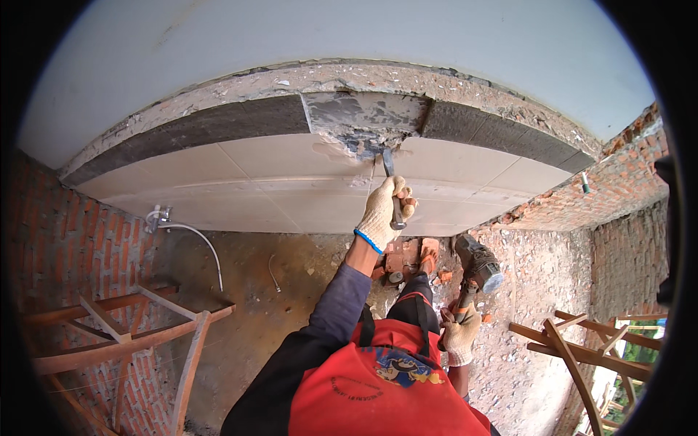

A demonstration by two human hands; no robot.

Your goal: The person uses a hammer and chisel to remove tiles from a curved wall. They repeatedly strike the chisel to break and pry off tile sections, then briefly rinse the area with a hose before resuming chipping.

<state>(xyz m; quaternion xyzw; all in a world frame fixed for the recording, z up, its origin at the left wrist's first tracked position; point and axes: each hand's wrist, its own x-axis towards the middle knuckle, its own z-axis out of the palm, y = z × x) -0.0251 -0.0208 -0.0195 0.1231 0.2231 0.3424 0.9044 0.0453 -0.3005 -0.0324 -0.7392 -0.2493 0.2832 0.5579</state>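
The chisel (387,161) stood at the lower lip of a broken patch (363,112) in a tiled wall (182,182), its dark blade pointing up and away from the worker (385,403). The left hand (382,211), gloved in cream knit with a blue cuff, was wrapped around the shank near its butt end. The right hand (459,334), gloved in similar knit, was closed on the handle of a heavy hammer (478,265), low and well apart from the chisel. Dark grey tiles (240,121) ran to either side of the patch, with cream tiles (291,207) beneath and a strip of rough mortar (240,91) above. At the wall's foot, a sandalled foot (429,256) stood beside loose bricks (408,253); farther out, a white hose (209,245) hung at left and wooden frames (160,334) flanked the scene.

An off-centre blow could have glanced onto the left hand, so close to the struck end. A badly angled blade could have cracked neighbouring cream tiles, and falling fragments could have hit the thinly covered foot.

The left hand hid the chisel's middle, and whether the tip touched the wall could not be told. The right hand covered part of the hammer's handle; no second foot could be made out, and the black fisheye rim cut off the frames.
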